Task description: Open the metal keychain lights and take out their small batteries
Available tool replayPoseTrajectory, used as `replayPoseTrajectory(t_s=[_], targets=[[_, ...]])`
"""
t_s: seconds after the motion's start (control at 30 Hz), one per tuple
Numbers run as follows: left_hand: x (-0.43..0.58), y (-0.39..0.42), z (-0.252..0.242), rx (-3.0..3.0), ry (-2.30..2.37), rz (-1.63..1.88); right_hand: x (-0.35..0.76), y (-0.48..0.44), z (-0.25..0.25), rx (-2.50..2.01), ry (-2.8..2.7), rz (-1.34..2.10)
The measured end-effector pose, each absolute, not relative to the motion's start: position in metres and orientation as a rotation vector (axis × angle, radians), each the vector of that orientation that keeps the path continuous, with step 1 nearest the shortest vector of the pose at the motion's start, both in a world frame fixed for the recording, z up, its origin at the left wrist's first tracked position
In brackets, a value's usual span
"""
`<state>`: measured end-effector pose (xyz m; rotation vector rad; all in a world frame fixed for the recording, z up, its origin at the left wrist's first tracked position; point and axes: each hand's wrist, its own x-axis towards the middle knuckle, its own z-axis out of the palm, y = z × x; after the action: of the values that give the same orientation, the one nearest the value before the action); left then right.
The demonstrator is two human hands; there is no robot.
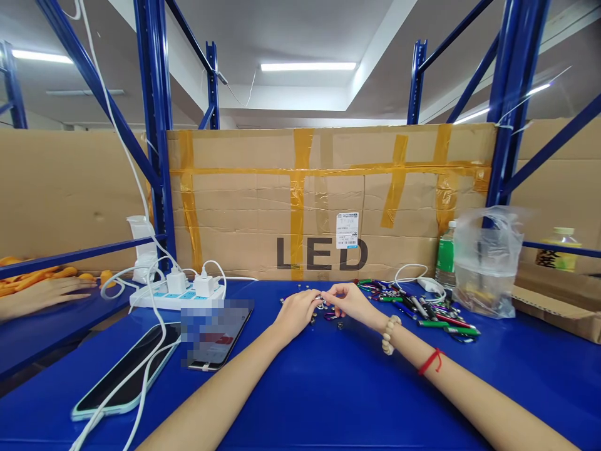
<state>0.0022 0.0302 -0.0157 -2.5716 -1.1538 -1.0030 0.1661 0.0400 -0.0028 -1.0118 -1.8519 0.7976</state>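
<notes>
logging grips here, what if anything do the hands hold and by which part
The left hand and right hand meet at a small shiny piece, seemingly pinched there; by which part cannot be told.

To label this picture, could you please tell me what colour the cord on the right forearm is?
The cord is red, shown best in the head view.

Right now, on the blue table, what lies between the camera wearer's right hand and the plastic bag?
In the head view, a heap of pens and a corded white adapter lie there; a green-labelled bottle stands beside the bag.
</notes>
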Motion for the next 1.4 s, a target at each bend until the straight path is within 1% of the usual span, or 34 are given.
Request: replayPoseTrajectory(t_s=[0.33, 0.6, 0.93, 1.23, 1.4], targets=[[0.003, 0.031, -0.015, -2.596, -1.192, -0.992, 0.164, 0.037, -0.002, -1.018, -1.819, 0.783], [0.008, 0.026, -0.011, -2.593, -1.269, -0.95, 0.172, 0.043, 0.0, -1.013, -1.876, 0.703], [0.007, 0.025, -0.012, -2.609, -1.25, -0.972, 0.177, 0.044, 0.003, -1.009, -1.908, 0.602], [0.01, 0.021, -0.009, -2.641, -1.224, -0.954, 0.18, 0.044, 0.004, -0.988, -1.914, 0.698], [0.01, 0.023, -0.009, -2.562, -1.323, -0.948, 0.186, 0.051, -0.001, -1.073, -1.983, 0.581]])
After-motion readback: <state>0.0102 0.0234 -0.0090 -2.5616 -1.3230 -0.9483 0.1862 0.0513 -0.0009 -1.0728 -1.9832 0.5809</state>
